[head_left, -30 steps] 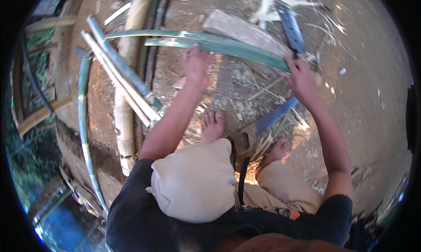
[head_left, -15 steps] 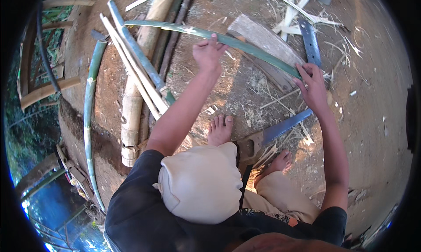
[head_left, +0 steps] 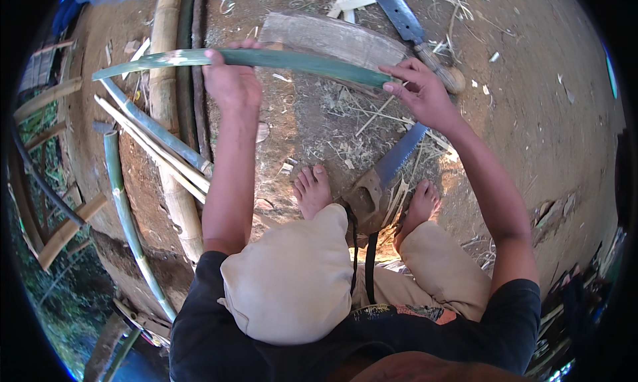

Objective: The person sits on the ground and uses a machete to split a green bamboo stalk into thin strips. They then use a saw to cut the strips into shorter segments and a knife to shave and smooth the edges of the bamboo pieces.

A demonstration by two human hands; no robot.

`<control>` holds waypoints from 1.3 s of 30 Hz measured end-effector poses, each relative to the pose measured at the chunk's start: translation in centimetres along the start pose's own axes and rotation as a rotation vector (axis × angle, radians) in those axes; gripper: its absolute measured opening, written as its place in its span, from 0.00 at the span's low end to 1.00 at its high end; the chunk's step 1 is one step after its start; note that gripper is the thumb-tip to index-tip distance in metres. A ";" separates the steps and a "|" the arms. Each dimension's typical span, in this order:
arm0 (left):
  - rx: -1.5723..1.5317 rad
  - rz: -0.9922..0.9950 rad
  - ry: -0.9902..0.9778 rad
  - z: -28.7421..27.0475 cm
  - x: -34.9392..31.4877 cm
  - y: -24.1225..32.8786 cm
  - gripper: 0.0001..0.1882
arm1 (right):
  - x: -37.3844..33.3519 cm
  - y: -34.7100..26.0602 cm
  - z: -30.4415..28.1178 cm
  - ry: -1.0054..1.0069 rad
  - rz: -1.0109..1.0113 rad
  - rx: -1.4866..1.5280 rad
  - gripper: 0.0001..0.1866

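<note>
A long green bamboo strip point(head_left: 306, 62) is held crosswise in front of me, above the ground. My left hand point(head_left: 232, 83) grips it left of its middle, thumb on the near edge and fingers behind. At the strip's right end, my right hand point(head_left: 420, 93) pinches it between thumb and fingers. Under the strip lies a grey wooden board point(head_left: 332, 36). Close to my right hand rests a machete point(head_left: 399, 13) with a wooden handle. A handsaw point(head_left: 399, 157) with a wooden grip lies on the ground between my feet.
Split bamboo strips point(head_left: 156, 146) and a thick bamboo pole point(head_left: 166, 93) lie at the left. A green bamboo length point(head_left: 126, 212) is farther left, near a drop in the ground. Pale shavings are scattered around the board. My bare feet flank the saw.
The view has turned, so the surroundings appear shifted. Both hands still hold the bamboo strip, now more level. My left hand has gone from an upturned finger hold to a thumb-and-finger grip.
</note>
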State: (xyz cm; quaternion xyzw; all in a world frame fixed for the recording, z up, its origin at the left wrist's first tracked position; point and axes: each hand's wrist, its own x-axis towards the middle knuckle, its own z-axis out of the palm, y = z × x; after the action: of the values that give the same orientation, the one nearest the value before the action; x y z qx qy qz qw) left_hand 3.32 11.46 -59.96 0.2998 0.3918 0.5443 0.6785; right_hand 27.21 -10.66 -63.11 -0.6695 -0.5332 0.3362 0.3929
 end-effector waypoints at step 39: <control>-0.170 0.102 0.020 2.4 0.6 4.0 0.13 | -2.5 -5.3 0.0 0.094 0.248 0.668 0.18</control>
State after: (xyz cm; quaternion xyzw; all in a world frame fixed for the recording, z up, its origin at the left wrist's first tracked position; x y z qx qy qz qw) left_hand 3.45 13.00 -55.47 0.2553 0.3354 0.6122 0.6690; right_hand 24.34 -12.46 -58.36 -0.5785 -0.2897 0.5058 0.5705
